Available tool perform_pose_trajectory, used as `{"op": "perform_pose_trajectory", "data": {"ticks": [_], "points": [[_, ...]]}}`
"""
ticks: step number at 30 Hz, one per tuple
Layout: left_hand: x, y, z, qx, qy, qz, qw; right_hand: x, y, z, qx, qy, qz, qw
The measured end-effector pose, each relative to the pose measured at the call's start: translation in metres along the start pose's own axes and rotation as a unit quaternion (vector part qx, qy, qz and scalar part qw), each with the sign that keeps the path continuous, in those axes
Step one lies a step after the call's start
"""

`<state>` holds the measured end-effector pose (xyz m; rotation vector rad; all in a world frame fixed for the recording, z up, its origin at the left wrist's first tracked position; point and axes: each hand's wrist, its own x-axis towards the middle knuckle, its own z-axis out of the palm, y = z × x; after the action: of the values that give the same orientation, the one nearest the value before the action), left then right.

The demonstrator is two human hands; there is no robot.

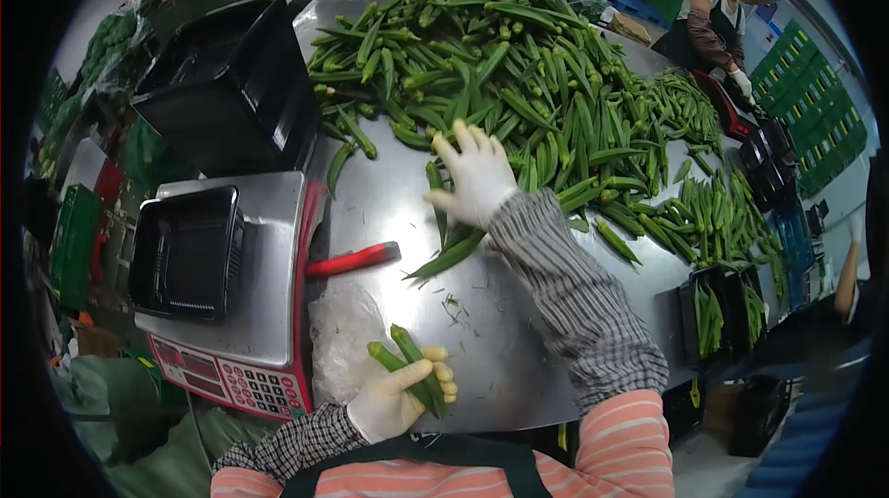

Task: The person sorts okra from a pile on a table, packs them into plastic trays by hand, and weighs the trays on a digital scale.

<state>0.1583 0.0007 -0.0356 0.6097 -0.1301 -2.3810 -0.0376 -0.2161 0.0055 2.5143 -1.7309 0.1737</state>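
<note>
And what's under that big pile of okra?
A shiny metal table shows around the okra pile. The part right underneath is covered, so I can't see what's there.

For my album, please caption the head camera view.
Okra pods in the gloved left hand, the right hand open at the okra heap's edge.

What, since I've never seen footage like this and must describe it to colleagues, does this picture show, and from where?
It comes from a camera on a person's head, looking forward and down. No machine handles anything: these are the person's own gloved hands. The left hand holds two green pods, apparently okra. The right hand, fingers spread, is at the near edge of a large heap of pods on a metal table. At picture left, a black tray sits on a scale.
</note>
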Motion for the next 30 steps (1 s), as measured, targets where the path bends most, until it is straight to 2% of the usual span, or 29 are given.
{"op": "perform_pose_trajectory", "data": {"ticks": [3,6,9,11,13,16,17,19,20,21,22,23,25,27,29,30], "points": [[-0.002,0.003,0.003,0.016,0.016,-0.010,1.000,0.048,0.018,-0.001,0.014,-0.057,0.109,0.992],[0.001,0.007,0.003,0.021,0.004,-0.019,1.000,0.061,0.022,-0.001,-0.007,-0.102,0.145,0.984],[0.003,0.007,0.002,0.017,0.008,-0.022,1.000,0.053,0.020,0.001,-0.017,-0.141,0.113,0.983],[0.004,0.010,0.005,0.026,0.007,-0.025,0.999,0.034,0.021,-0.005,-0.047,-0.182,0.054,0.981],[0.004,0.012,0.004,0.023,0.004,-0.032,0.999,0.007,0.020,-0.018,-0.022,-0.226,0.036,0.973],[0.004,0.010,0.003,0.028,0.005,-0.040,0.999,-0.051,0.032,-0.016,-0.014,-0.173,-0.027,0.984],[0.005,0.009,0.003,0.027,0.000,-0.039,0.999,-0.071,0.040,-0.018,0.042,-0.165,-0.034,0.985],[0.006,0.007,0.002,0.023,-0.007,-0.041,0.999,-0.105,0.062,-0.019,0.227,-0.080,-0.032,0.970],[0.007,0.005,0.003,0.025,-0.002,-0.040,0.999,-0.120,0.070,-0.027,0.317,-0.053,0.029,0.947],[0.007,0.004,0.004,0.024,-0.004,-0.040,0.999,-0.131,0.075,-0.038,0.402,-0.023,0.088,0.911],[0.007,0.003,0.005,0.024,-0.007,-0.038,0.999,-0.140,0.078,-0.043,0.453,0.043,0.088,0.886],[0.007,0.002,0.007,0.026,-0.008,-0.035,0.999,-0.151,0.077,-0.055,0.551,0.042,0.195,0.810],[0.007,-0.001,0.011,0.048,0.007,-0.003,0.999,-0.168,0.065,-0.070,0.559,0.068,0.215,0.798],[0.006,-0.003,0.019,0.091,0.033,0.036,0.995,-0.183,0.034,-0.080,0.572,0.002,0.187,0.799],[0.006,-0.007,0.034,0.155,0.069,0.080,0.982,-0.189,-0.004,-0.084,0.496,-0.087,0.144,0.852],[0.007,-0.010,0.033,0.202,0.055,0.089,0.974,-0.187,-0.022,-0.078,0.464,-0.097,0.107,0.874]]}}
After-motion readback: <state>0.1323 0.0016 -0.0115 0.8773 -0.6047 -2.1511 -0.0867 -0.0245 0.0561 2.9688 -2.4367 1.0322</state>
